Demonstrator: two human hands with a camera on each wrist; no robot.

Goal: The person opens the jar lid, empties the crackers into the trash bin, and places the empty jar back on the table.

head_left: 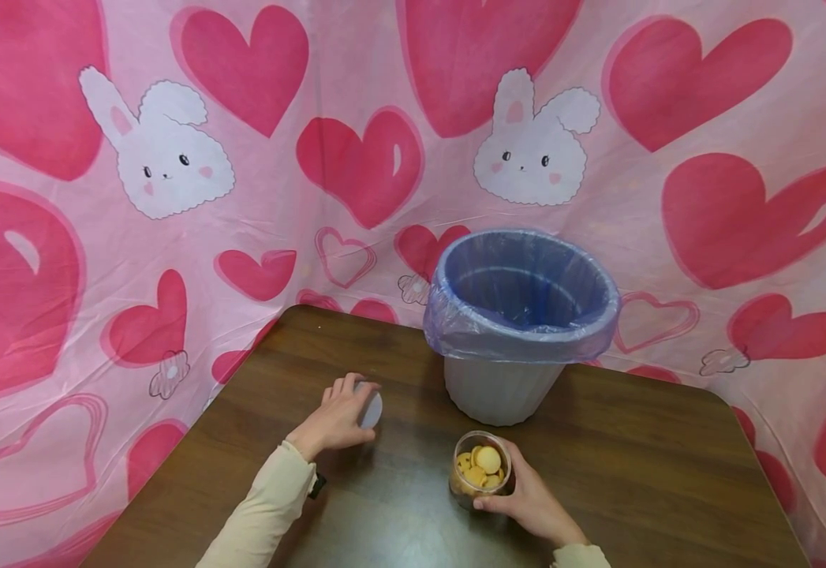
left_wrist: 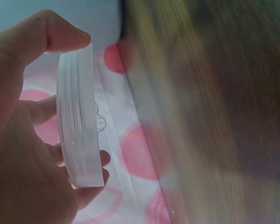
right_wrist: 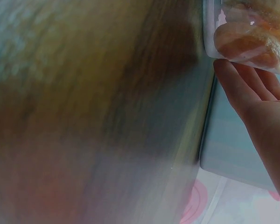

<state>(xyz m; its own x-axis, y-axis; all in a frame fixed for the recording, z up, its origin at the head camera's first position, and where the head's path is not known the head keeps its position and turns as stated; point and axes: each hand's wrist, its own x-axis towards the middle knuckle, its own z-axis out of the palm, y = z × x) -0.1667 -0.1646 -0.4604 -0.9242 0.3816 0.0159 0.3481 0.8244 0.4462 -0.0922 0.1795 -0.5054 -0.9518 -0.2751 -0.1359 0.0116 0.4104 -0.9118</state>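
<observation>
My left hand [head_left: 338, 414] grips a round, whitish translucent lid [head_left: 371, 408] by its edge, over the left part of the table. In the left wrist view the lid [left_wrist: 79, 121] is seen edge-on, with the thumb on one side and fingertips on the other. My right hand [head_left: 529, 501] holds a clear jar [head_left: 460, 489] whose top is uncovered. Round yellow-brown cookies [head_left: 482, 465] fill the jar. The right wrist view shows fingers [right_wrist: 238, 86] against the lower part of the jar, with cookies [right_wrist: 247, 44] visible through its wall.
A whitish trash bin [head_left: 494, 390] lined with a blue-purple bag [head_left: 519, 345] stands on the brown wooden table [head_left: 398, 505], just behind the jar. Pink cloth [head_left: 356, 63] with hearts and rabbits hangs behind the table and along its sides.
</observation>
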